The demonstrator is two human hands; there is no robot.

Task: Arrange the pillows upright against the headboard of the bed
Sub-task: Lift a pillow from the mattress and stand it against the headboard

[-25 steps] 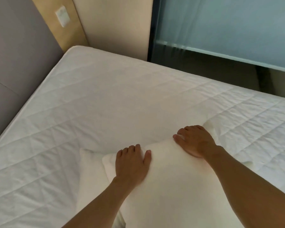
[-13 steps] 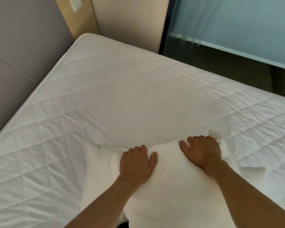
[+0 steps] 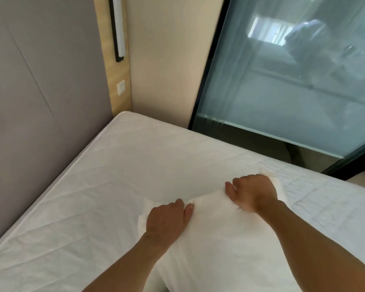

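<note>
Both hands grasp one pillow [image 3: 219, 239]: my left hand [image 3: 167, 222] and right hand [image 3: 253, 192] clutch its top edge. Headboard [image 3: 40, 102] at ten o'clock stands bare; nothing placed yet.

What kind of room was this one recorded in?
Most likely a hotel-style bedroom: a bed with a quilted white mattress, a grey padded headboard, and a glass partition beside it.

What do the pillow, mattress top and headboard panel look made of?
Pillow: soft white fabric, matte, bunching under both hands. Mattress top: white quilted fabric, stitched in diamonds. Headboard panel: smooth grey-mauve, matte, with thin seams; upholstered or laminate, unclear.
</note>
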